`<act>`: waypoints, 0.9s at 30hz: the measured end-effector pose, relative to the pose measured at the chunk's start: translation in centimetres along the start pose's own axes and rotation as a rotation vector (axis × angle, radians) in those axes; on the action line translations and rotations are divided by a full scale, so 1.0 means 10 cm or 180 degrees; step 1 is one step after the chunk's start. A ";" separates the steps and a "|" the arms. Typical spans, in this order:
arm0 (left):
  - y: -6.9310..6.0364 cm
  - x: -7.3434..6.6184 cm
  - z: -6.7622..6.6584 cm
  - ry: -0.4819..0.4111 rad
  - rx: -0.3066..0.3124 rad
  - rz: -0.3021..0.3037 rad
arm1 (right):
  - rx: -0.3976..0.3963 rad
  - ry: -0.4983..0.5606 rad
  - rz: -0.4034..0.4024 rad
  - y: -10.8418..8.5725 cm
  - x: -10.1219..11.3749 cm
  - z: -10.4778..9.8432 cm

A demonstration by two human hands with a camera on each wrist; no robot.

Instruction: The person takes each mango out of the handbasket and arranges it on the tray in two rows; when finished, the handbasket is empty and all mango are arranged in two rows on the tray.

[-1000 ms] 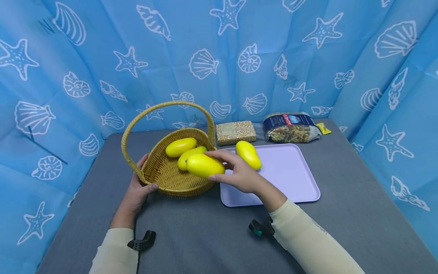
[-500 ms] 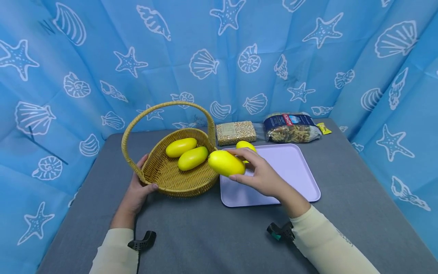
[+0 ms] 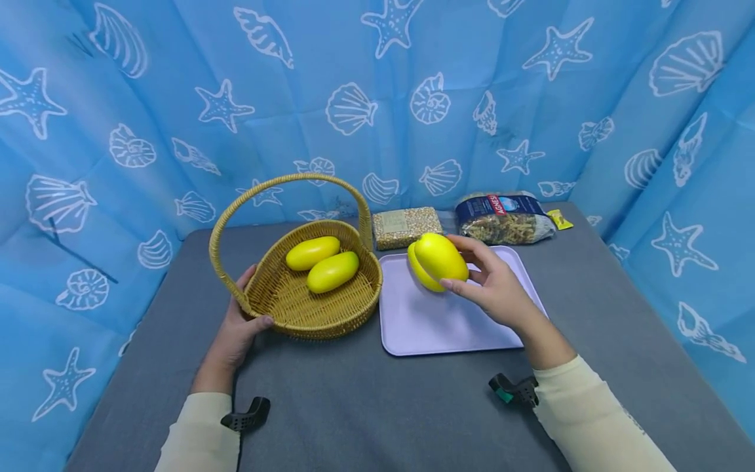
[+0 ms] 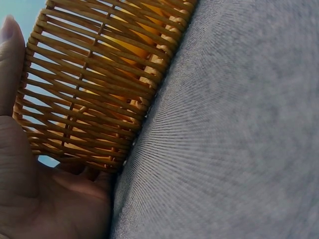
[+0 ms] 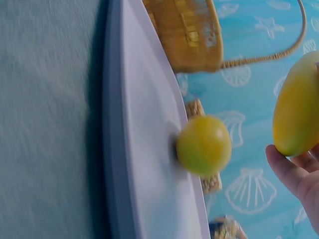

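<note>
Carried from the wicker basket's (image 3: 321,328) right rim, one yellow mango (image 3: 442,257) hung over the lilac tray (image 3: 454,334) near its back-left corner, apparently mid-transfer, clasped by the right hand (image 3: 498,285) beside another mango (image 5: 204,146); the left hand (image 3: 236,331) gripped the basket.

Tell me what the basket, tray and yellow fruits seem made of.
Basket: woven wicker or a plastic lookalike, slightly glossy; crisscrossing strands show. Tray: probably plastic, smooth and satin; even lilac colour, rounded corners. Fruits: smooth, softly shiny, with highlights; real skin or moulded plastic, I can't tell.
</note>
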State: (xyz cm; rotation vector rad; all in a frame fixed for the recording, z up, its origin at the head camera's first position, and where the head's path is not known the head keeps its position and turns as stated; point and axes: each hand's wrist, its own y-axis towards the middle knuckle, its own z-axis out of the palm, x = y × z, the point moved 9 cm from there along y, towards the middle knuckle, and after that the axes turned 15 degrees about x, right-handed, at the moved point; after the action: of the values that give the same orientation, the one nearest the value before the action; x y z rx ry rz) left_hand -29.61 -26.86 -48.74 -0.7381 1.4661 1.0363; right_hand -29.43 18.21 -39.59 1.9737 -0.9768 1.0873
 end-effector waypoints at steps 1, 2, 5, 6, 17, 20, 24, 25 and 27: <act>0.00 0.00 0.00 -0.0004 -0.0007 0.0006 | -0.0056 -0.0031 0.0020 -0.01 -0.02 -0.05; 0.00 -0.01 0.00 -0.0007 -0.0009 0.0011 | -0.0115 -0.0068 0.0054 -0.01 -0.04 -0.09; -0.01 -0.02 0.00 0.0003 -0.0013 0.0013 | -0.0326 -0.0238 0.0218 -0.04 -0.14 -0.24; -0.01 -0.02 0.00 0.0005 -0.0008 0.0015 | -0.0393 -0.0294 0.0273 -0.05 -0.18 -0.28; -0.01 -0.02 -0.01 0.0018 0.0003 0.0022 | -0.0624 -0.0939 0.1180 -0.15 -0.64 -0.56; 0.00 -0.02 -0.01 0.0034 -0.0005 -0.0003 | -0.0432 -0.1131 0.1526 -0.16 -0.77 -0.55; 0.00 -0.01 0.00 0.0027 -0.0012 -0.0019 | -0.0298 -0.1299 0.1779 -0.17 -0.88 -0.53; 0.00 -0.01 0.00 0.0020 -0.0007 -0.0014 | -0.0279 -0.1333 0.1814 -0.17 -0.90 -0.53; 0.01 -0.01 0.00 0.0018 -0.0005 -0.0016 | -0.0239 -0.1367 0.1873 -0.17 -0.92 -0.52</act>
State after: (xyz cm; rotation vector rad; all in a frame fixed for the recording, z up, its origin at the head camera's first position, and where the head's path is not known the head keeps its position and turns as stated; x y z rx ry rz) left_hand -29.64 -26.79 -48.67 -0.7458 1.4677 1.0324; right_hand -33.36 26.01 -45.84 1.9444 -1.8846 0.9037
